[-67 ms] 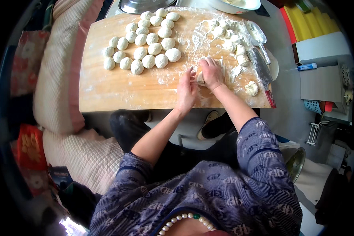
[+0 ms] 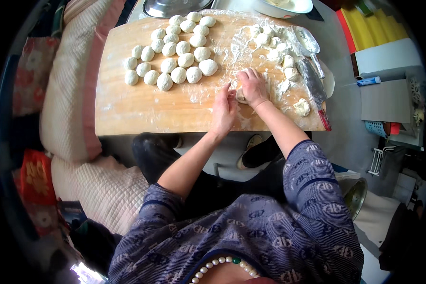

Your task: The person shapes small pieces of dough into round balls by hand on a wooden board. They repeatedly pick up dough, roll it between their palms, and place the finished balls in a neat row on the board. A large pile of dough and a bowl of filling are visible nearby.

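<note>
My right hand (image 2: 254, 88) presses down on a small piece of dough (image 2: 241, 96) on the floured wooden board (image 2: 146, 111), its fingers bent over it and hiding most of the lump. Just to the left, my left hand (image 2: 224, 110) stands on edge, fingers loosely curved and a little apart, with nothing seen in it. Left of both hands, several smooth round dough balls (image 2: 185, 59) sit in uneven rows. Rougher dough lumps (image 2: 275, 56) lie in loose flour at the right, with one lump (image 2: 302, 107) apart near the front edge.
A metal scoop (image 2: 308, 41) with flour and a broad knife (image 2: 312, 80) with a red handle end lie along the board's right side. Behind the board are a white bowl (image 2: 284, 8) and a round metal lid (image 2: 173, 6). A quilted cover (image 2: 64, 94) borders the left.
</note>
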`<action>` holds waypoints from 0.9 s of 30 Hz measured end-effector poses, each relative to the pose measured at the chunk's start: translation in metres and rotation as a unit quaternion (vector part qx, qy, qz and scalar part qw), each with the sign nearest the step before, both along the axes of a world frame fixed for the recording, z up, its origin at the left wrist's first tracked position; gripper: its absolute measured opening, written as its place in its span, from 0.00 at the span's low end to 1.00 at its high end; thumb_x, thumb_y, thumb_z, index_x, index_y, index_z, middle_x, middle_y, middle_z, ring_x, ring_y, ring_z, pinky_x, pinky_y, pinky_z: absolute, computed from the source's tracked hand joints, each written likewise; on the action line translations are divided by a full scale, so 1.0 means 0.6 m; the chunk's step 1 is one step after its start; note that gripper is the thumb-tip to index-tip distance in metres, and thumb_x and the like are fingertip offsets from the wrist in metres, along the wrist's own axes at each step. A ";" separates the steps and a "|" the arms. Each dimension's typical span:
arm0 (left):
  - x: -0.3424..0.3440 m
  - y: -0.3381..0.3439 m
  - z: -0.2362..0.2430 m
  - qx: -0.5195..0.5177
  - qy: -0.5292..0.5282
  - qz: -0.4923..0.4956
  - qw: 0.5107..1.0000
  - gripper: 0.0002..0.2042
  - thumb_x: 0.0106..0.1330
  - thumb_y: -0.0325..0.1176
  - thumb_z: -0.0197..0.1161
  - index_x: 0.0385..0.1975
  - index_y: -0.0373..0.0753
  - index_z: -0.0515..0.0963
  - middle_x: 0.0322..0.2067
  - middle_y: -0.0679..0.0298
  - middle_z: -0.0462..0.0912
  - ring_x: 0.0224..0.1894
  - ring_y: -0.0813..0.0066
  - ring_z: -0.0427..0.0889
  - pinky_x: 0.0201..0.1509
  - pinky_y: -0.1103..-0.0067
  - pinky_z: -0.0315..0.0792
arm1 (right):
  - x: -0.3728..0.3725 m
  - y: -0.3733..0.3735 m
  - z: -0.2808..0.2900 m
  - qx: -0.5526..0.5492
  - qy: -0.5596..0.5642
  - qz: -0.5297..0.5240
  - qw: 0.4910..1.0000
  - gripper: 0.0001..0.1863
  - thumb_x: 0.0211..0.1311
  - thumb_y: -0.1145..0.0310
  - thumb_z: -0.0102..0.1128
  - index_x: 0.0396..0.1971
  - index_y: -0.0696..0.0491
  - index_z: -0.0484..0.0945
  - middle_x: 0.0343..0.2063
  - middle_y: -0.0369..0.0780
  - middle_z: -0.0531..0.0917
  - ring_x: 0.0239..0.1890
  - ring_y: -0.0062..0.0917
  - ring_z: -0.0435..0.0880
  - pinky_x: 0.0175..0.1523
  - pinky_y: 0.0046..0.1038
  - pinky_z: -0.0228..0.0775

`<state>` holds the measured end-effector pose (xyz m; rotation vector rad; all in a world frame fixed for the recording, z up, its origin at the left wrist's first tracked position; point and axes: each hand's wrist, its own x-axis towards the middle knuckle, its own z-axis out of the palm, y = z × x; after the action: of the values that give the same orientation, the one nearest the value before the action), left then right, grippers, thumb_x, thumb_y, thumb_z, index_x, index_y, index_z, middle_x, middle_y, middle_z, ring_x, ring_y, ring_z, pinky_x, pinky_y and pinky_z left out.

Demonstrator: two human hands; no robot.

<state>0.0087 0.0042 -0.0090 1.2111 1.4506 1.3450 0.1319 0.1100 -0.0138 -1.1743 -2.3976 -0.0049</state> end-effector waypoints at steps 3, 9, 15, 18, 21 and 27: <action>0.004 -0.005 0.010 0.007 0.047 -0.001 0.999 0.24 0.63 0.17 0.51 0.61 0.34 0.66 0.47 0.48 0.80 0.48 0.59 0.79 0.53 0.70 0.74 | -0.034 0.005 -0.009 -0.194 0.222 -0.066 0.953 0.11 0.58 0.72 0.53 0.41 0.50 0.78 0.36 0.42 0.81 0.41 0.40 0.80 0.48 0.39 0.73; 0.004 -0.024 0.020 0.037 0.096 -0.025 0.994 0.25 0.63 0.16 0.49 0.63 0.34 0.64 0.50 0.50 0.80 0.50 0.60 0.80 0.55 0.70 0.73 | -0.009 -0.015 -0.026 -0.067 0.150 -0.039 0.986 0.10 0.58 0.71 0.51 0.40 0.51 0.78 0.34 0.44 0.81 0.39 0.43 0.80 0.46 0.41 0.73; 0.007 0.000 0.005 0.019 0.078 0.001 0.997 0.27 0.64 0.15 0.48 0.65 0.33 0.61 0.52 0.48 0.78 0.52 0.60 0.80 0.58 0.71 0.73 | -0.040 0.022 -0.023 -0.140 0.209 -0.049 0.967 0.10 0.60 0.71 0.51 0.39 0.53 0.78 0.35 0.43 0.80 0.43 0.43 0.79 0.49 0.40 0.72; 0.009 -0.017 0.016 0.032 0.073 -0.016 0.997 0.26 0.65 0.16 0.49 0.65 0.33 0.60 0.52 0.48 0.79 0.52 0.60 0.80 0.57 0.72 0.73 | -0.041 -0.010 -0.029 -0.240 0.304 -0.075 0.919 0.10 0.60 0.72 0.50 0.39 0.53 0.78 0.37 0.45 0.80 0.44 0.44 0.79 0.49 0.39 0.72; 0.003 -0.015 0.016 0.027 0.038 -0.009 0.999 0.26 0.66 0.16 0.49 0.65 0.34 0.61 0.52 0.47 0.78 0.52 0.60 0.81 0.57 0.71 0.73 | -0.016 -0.019 -0.021 -0.116 0.185 -0.050 0.975 0.09 0.59 0.73 0.51 0.38 0.53 0.78 0.37 0.46 0.80 0.44 0.44 0.78 0.49 0.39 0.72; 0.007 0.002 0.006 0.007 0.070 0.010 0.997 0.26 0.63 0.16 0.50 0.64 0.33 0.62 0.49 0.47 0.77 0.49 0.55 0.78 0.56 0.67 0.72 | -0.040 0.029 -0.018 -0.159 0.166 -0.068 0.971 0.09 0.61 0.72 0.50 0.39 0.52 0.78 0.41 0.44 0.80 0.48 0.41 0.78 0.52 0.36 0.71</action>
<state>0.0127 0.0053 -0.0053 1.3262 1.5565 1.3075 0.1076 0.1271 -0.0249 -1.3554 -2.0666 0.5094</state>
